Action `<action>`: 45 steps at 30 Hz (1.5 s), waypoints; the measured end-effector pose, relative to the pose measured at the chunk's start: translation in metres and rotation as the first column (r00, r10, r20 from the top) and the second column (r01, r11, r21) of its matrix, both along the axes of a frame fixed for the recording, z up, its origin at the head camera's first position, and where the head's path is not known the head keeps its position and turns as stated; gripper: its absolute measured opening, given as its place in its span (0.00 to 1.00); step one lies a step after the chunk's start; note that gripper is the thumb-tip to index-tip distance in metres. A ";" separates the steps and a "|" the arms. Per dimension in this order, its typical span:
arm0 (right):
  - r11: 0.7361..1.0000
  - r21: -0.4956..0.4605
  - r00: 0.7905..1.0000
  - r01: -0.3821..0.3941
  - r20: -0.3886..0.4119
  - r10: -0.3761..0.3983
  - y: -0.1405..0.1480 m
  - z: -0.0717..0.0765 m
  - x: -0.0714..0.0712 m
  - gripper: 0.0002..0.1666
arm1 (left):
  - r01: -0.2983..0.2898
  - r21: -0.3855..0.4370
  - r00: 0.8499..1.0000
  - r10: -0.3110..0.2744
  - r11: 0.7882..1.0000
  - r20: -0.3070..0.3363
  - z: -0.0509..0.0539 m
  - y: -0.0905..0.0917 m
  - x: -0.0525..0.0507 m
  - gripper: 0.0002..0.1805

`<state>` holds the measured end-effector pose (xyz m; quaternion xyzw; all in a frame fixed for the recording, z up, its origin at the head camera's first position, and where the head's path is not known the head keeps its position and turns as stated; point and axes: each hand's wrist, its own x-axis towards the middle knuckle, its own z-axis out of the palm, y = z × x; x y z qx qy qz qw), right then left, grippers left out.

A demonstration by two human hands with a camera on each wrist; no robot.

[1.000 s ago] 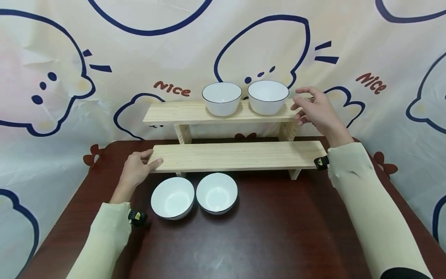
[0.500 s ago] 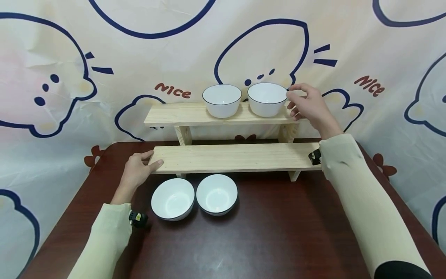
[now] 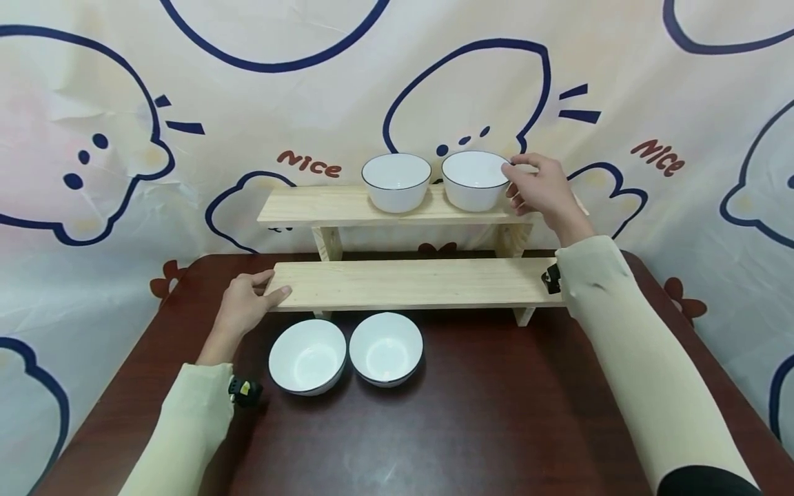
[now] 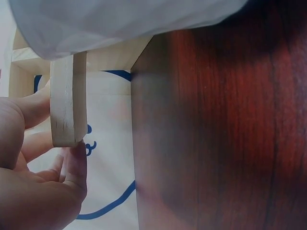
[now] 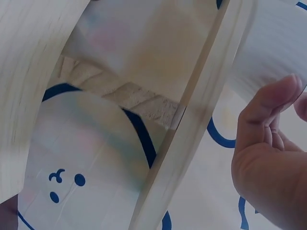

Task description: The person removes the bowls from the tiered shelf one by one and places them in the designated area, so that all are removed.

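Observation:
Two white bowls with dark rims stand on the upper board of a two-tier wooden shelf (image 3: 322, 207). My right hand (image 3: 544, 189) pinches the rim of the right-hand bowl (image 3: 474, 186), its thumb against the bowl's side in the right wrist view. Just left of it sits the other upper bowl (image 3: 395, 186). My left hand (image 3: 240, 306) grips the left end of the lower board (image 3: 409, 284), with the board's end between thumb and fingers in the left wrist view (image 4: 67, 105).
On the dark wooden table (image 3: 471, 413), in front of the shelf, two more white bowls stand side by side, a left one (image 3: 308, 357) and a right one (image 3: 386, 348). A cartoon-printed cloth (image 3: 248, 124) hangs behind the shelf.
My right hand has moved left from beside the right-hand upper bowl to its rim and taken hold of it. The left hand stays on the lower board. The bowls keep their places.

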<state>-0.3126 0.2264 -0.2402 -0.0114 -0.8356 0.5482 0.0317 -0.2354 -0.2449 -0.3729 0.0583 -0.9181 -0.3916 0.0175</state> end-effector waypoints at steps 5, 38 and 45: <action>0.999 -0.023 0.999 0.037 0.006 -0.037 -0.005 -0.001 -0.004 0.31 | -0.007 -0.007 1.000 0.007 1.000 -0.001 -0.001 0.000 0.000 0.35; 0.997 0.056 0.997 0.047 -0.056 -0.044 -0.011 -0.001 -0.001 0.20 | -0.007 -0.006 1.000 0.007 1.000 -0.017 -0.004 -0.001 -0.001 0.35; 0.998 0.067 0.998 0.018 -0.066 -0.013 -0.009 -0.003 0.007 0.20 | -0.008 -0.008 1.000 0.008 1.000 -0.029 -0.006 -0.002 -0.001 0.35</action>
